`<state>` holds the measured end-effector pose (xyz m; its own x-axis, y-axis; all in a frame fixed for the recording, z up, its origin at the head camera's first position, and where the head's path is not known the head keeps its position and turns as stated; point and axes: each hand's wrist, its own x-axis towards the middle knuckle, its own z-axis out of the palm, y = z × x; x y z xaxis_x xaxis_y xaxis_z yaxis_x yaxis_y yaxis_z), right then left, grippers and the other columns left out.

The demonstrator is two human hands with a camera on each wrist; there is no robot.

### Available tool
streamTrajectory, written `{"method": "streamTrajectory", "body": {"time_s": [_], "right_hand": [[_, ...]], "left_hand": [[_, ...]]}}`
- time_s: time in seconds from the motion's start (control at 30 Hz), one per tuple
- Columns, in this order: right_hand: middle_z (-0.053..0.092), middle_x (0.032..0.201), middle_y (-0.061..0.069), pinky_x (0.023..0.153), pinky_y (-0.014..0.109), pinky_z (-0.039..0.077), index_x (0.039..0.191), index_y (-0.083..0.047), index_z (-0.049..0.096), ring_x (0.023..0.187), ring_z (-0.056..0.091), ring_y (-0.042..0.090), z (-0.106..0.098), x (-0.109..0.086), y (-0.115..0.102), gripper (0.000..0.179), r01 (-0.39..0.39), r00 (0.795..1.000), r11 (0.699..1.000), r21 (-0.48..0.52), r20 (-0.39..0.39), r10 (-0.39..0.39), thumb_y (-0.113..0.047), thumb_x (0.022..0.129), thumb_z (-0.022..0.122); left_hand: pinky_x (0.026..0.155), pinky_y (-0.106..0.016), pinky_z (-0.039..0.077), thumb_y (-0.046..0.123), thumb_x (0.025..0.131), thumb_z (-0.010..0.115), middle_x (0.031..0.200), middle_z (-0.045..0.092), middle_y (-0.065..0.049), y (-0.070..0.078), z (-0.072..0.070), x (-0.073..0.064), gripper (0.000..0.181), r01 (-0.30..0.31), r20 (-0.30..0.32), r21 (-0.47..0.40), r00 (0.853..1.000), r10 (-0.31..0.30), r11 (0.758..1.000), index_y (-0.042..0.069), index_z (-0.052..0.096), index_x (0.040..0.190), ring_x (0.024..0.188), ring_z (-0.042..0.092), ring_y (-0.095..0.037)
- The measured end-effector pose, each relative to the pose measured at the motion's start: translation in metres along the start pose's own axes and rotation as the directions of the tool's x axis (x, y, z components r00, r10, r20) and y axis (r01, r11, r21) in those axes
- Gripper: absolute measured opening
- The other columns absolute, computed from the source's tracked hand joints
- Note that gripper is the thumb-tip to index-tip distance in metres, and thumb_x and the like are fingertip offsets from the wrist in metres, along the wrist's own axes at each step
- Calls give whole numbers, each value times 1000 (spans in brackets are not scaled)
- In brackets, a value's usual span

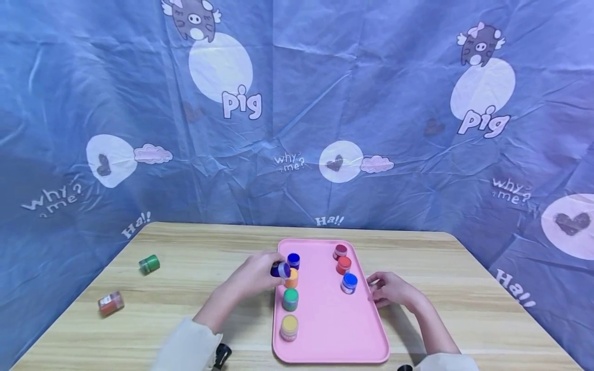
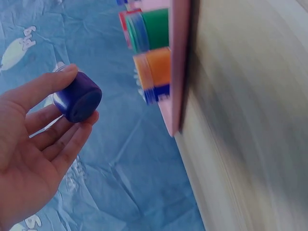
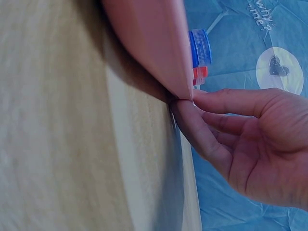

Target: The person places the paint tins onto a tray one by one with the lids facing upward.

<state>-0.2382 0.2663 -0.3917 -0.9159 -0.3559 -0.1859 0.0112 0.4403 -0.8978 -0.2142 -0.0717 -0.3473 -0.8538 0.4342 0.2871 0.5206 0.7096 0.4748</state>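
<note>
Left hand (image 1: pixel 260 272): gripping an indigo jar (image 1: pixel 280 270) between thumb and fingertips, the jar tilted and held in the air over the left edge of a pink tray (image 1: pixel 325 330); the left wrist view shows it apart from the tray and from the jars standing there. Right hand (image 1: pixel 393 289): thumb and fingers pinch the tray's right rim, beside a blue jar (image 1: pixel 349 283); the right wrist view is close and dim, so whether that rim is raised off the worktop (image 1: pixel 213 247) cannot be told. Tray contents, left row, from the far end: a dark blue jar (image 1: pixel 293 260), an orange jar (image 1: pixel 292 279), a green jar (image 1: pixel 290 300) and a yellow jar (image 1: pixel 289 328) (this last stands a little apart from the green). Right row, from the far end: a dark red jar (image 1: pixel 340 252), a red jar (image 1: pixel 344 265), then the blue jar. All seven stand upright. On the worktop, well to the left of the tray, a second green jar (image 1: pixel 149 264) and a reddish-orange jar (image 1: pixel 111 304) lie on their sides. A printed blue cloth (image 1: pixel 297 196) hangs behind the worktop.
</note>
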Motion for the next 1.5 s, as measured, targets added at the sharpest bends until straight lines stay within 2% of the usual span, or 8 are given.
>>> {"method": "streamTrajectory", "body": {"time_s": [0.17,0.4,0.73,0.87,1.07,1.27,1.4,1.5], "right_hand": [[50,80,12,66,38,54,109,20,42,67,58,19,0,1,2,37,-1,1000,1000,-2,0,1,13,75,55],[50,79,12,65,37,54,108,20,42,66,57,18,0,2,0,37,6,1000,1000,-9,7,-6,12,74,55],[51,79,12,66,36,54,108,20,42,67,58,18,-2,1,0,37,7,1000,1000,-10,12,-7,12,75,55],[51,79,12,66,37,54,108,21,42,67,58,18,-2,1,0,37,15,1000,1000,-8,19,-15,12,75,56],[51,79,14,66,37,54,109,21,41,67,58,18,-1,1,1,37,6,1000,1000,-8,13,-6,12,76,55],[52,79,13,66,37,54,108,19,43,68,58,19,-4,1,5,39,44,998,998,34,36,-46,9,73,58],[52,78,14,66,35,54,105,17,45,68,59,18,-7,3,9,36,83,994,995,62,71,-87,8,73,60],[52,78,14,66,36,54,106,19,43,68,59,19,-5,2,7,37,67,996,996,57,63,-71,10,73,57]], "left_hand": [[78,-32,50,13,73,76,95,61,-5,17,8,10,37,28,32,-25,999,-27,999,2,63,105,87,57,-17],[77,-26,49,11,72,77,91,62,-3,35,20,21,33,-12,14,-11,1000,12,1000,2,64,102,86,58,-15],[72,-21,49,18,72,79,88,61,2,61,42,34,34,57,35,-60,998,-55,997,7,65,100,80,57,-10],[70,-20,47,18,70,80,82,60,3,68,49,38,31,35,21,-54,999,-33,998,7,64,95,76,55,-9],[70,-20,46,18,69,80,84,60,2,79,60,43,33,19,7,-62,1000,-19,998,7,64,95,77,55,-10],[64,-17,44,19,67,80,78,57,5,90,72,48,33,50,33,-104,998,-47,993,9,61,91,71,52,-7],[62,-17,44,18,65,81,74,55,5,95,80,50,32,69,20,-144,998,-66,987,9,60,87,68,51,-8],[63,-18,43,18,64,82,73,54,7,97,85,51,31,76,5,-143,997,-76,987,11,60,84,69,51,-9]]}}
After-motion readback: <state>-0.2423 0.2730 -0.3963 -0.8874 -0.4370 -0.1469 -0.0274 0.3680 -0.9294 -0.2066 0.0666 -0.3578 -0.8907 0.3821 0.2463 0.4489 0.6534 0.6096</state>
